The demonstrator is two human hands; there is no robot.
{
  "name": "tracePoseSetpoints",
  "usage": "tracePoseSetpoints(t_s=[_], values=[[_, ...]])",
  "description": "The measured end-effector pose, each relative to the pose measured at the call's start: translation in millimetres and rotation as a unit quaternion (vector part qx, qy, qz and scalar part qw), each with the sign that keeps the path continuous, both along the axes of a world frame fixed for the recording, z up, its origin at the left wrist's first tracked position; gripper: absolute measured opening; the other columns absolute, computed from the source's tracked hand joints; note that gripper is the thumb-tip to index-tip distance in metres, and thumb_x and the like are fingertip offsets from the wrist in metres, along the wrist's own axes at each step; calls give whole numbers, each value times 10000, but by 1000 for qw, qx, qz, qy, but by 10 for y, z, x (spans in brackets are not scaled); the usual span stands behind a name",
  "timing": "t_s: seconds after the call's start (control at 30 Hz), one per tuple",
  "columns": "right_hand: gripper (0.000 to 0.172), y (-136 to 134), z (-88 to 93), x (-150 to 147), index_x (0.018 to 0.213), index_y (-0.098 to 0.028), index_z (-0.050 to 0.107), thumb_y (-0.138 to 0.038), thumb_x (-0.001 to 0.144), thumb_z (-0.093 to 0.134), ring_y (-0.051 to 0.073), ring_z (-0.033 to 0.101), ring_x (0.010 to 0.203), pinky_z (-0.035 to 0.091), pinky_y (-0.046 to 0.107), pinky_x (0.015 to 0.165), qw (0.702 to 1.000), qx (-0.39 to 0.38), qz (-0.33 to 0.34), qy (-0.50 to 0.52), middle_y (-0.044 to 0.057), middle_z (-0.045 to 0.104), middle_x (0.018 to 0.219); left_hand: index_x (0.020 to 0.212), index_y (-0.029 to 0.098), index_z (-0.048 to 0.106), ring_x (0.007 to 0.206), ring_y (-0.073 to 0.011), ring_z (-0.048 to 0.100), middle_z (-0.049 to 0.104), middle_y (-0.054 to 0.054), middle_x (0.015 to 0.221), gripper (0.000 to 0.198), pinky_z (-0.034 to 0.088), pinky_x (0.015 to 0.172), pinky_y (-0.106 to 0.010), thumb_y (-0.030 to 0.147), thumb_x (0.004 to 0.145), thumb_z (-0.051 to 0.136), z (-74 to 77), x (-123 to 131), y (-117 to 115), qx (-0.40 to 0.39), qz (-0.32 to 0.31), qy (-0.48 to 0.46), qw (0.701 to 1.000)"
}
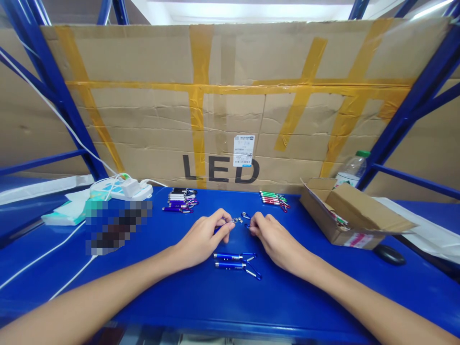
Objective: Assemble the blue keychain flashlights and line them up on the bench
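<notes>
Near the middle of the blue table, my left hand (206, 235) has its fingers closed at small silvery pieces (237, 220); part of a blue item shows under its fingers. Just to the right, my right hand (273, 235) is closed in a pinch, with a small blue piece (247, 225) at its fingertips. A blue carabiner clip (245, 215) lies between the hands. Below them lie two blue pen-shaped torches (230, 265) with carabiners. Behind my left hand is a row of black, silver and purple torches (181, 197); green and red ones (271, 198) lie at the back right.
An open cardboard box (323, 220) stands at the right, with a black mouse (390, 254) beside it and a plastic bottle (354, 167) behind. At the left are a white power strip (134, 191), cables and a pixelated object (118, 227). A large cardboard sheet (154, 115) closes the back.
</notes>
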State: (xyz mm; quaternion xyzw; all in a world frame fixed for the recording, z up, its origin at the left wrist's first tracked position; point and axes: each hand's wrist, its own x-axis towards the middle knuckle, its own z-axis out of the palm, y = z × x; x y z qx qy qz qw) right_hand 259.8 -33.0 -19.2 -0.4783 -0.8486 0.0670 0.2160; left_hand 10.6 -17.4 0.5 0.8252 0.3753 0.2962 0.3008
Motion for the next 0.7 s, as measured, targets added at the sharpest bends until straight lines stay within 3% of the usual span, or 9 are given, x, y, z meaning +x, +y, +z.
tracePoseSetpoints(t_s=[0.13,0.27,0.47,0.7], values=[[164,28,30,-3,1139,-249,477,-299,1153,322,225,666,843,506,362,776,993,-42,-14,106,35,697,916,1105,233,563,684,-155,637,726,60,730,254,422,724,-277,473,1114,479,-3,-3,-11,-18,-8,3,1000],[340,75,-11,29,1396,-208,523,-321,1141,329,263,723,979,558,424,876,992,-6,-7,124,104,748,1057,1137,239,562,683,-150,623,714,63,749,238,406,697,-269,466,1108,497,-23,-12,-7,-22,-17,8,1000],[300,40,10,-8,1344,-223,622,-315,1127,437,278,722,1149,568,438,998,990,18,51,131,132,748,1271,1159,243,574,681,-148,610,663,69,719,250,404,693,-261,470,1121,475,-26,-19,5,-13,-28,10,999],[260,-65,133,-63,1254,-238,686,-386,1109,530,238,747,917,577,339,807,985,-41,63,153,79,803,1102,1140,239,631,663,-146,570,611,61,734,267,383,656,-257,489,1092,549,-16,-20,-4,14,-26,23,999]])
